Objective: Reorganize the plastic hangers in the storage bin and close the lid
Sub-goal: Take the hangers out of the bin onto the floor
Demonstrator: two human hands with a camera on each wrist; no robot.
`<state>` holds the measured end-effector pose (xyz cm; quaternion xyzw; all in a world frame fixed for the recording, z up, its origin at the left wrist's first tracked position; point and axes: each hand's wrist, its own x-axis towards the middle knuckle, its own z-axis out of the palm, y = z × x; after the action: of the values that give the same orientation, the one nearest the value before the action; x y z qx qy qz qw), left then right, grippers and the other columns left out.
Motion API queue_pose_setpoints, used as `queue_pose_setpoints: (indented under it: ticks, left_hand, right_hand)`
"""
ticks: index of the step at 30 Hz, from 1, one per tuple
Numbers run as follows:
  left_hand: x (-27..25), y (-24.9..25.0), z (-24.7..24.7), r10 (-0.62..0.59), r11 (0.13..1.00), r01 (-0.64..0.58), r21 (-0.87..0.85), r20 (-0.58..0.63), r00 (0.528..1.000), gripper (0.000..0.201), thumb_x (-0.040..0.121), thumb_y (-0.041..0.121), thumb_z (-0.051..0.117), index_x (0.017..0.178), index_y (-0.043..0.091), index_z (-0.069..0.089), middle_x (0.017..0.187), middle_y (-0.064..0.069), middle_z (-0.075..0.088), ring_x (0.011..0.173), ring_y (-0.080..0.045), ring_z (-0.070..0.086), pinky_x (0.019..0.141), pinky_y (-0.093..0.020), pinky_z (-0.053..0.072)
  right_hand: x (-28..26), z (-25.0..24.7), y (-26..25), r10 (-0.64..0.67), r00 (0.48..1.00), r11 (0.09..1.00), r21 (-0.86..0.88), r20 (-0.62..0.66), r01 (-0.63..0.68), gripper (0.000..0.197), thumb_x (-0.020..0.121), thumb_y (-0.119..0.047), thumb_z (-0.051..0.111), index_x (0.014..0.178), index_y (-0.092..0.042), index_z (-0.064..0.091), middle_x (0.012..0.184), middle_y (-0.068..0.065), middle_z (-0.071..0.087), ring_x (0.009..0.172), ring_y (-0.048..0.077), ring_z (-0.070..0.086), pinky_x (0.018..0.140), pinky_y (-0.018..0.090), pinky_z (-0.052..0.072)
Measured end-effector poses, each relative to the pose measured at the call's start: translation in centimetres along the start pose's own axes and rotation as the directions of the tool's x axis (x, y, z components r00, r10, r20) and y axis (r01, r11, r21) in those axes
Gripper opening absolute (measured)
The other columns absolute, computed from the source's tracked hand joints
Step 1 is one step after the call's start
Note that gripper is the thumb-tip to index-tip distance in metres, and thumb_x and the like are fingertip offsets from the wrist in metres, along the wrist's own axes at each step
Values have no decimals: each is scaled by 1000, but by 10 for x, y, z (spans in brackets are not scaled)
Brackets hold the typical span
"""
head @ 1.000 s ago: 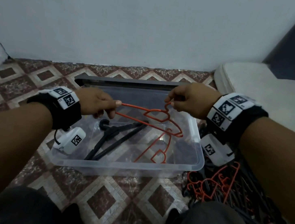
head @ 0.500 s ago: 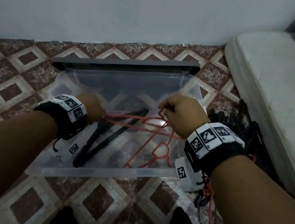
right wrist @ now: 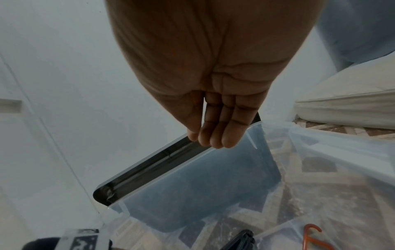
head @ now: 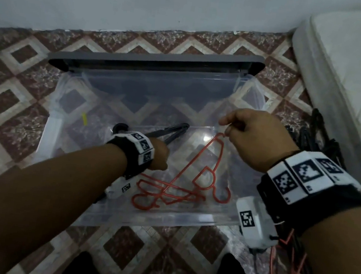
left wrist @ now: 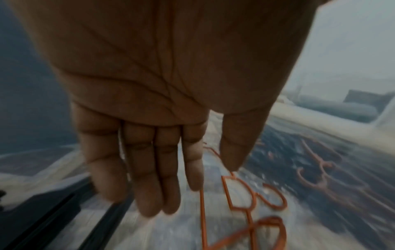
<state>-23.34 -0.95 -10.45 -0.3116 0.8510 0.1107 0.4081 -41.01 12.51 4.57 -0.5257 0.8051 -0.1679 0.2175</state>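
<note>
Down on the patterned floor (head: 13, 99), the clear storage bin (head: 163, 215) sits open, its dark-rimmed lid (head: 157, 61) propped up at the far edge. Two red hangers (head: 167, 193) lie crossed near the bin's front wall, and black hangers (head: 170, 133) rest toward its left side. The person's left hand (left wrist: 153, 118) is low inside the bin with fingers straight and holding nothing. Their right hand (head: 253, 138) hovers above the bin's right side, fingers extended together and empty in the wrist view. More hangers (head: 291, 268) are heaped outside, beside a white mattress (head: 355, 91).
</note>
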Motion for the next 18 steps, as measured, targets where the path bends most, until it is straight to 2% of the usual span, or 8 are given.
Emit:
queue_pose_setpoints:
  ticks: [3,6,8,10,12,14,16,18]
  left_hand:
    - [12,11,20,73,997,-76,8,174,982,53,90,57,52,120,14,62,128,-8,60,114,-30,58,99,-40,47]
    - [12,21,38,85,996,-90,-1,335,938,52,88,62,52,102,14,65,117,-7,66,102,-30,63,96,-46,50]
    - [11,28,42,77,997,-83,0,387,919,50,85,63,56,88,14,63,97,-2,66,96,-28,63,95,-46,50]
    - [4,33,38,92,995,-103,2,430,898,43,89,57,56,85,15,63,91,-3,64,91,-26,62,94,-43,50]
    - [-4,30,32,126,992,-109,-63,419,899,32,95,43,54,87,14,65,91,-5,65,79,-20,61,85,-34,51]
    - [-15,22,25,148,967,-52,-251,381,913,17,94,28,59,95,15,70,98,-4,69,69,-11,59,68,-23,53]
    - [-26,12,13,166,885,-9,-466,298,940,25,94,25,60,114,13,69,105,-4,68,66,-7,59,57,-19,50]
    - [-39,7,-5,199,784,12,-621,269,942,22,95,31,57,110,19,68,96,-5,70,66,-12,62,57,-20,49]
  right_hand:
    - [-1,5,1,5,998,1000,-3,58,-4,24,94,-15,53,107,-27,69,92,-7,64,82,10,57,67,20,39]
    - [1,11,2,7,995,1000,-16,100,-6,22,94,-19,54,110,-27,68,85,-11,58,73,8,55,57,14,37]
    - [2,12,3,10,994,1000,-24,105,-8,21,95,-21,55,110,-26,68,87,-10,58,76,9,54,62,18,37]
    - [2,14,4,9,994,1000,-25,106,-7,21,95,-21,55,111,-26,68,89,-8,59,78,10,54,68,19,37]
    - [1,14,2,-1,993,1000,-18,114,3,22,95,-21,54,112,-25,68,89,-8,59,77,9,54,65,20,37]
    - [-1,13,-2,-16,992,1000,4,122,15,22,95,-22,54,112,-25,67,90,-7,61,77,9,54,64,20,37]
    - [-5,12,-9,-62,988,998,25,138,59,21,94,-24,56,112,-25,67,89,-8,62,79,10,55,71,21,38]
    - [-11,14,-21,-135,974,990,53,181,128,21,92,-30,59,112,-27,67,90,-10,64,81,8,57,74,23,42]
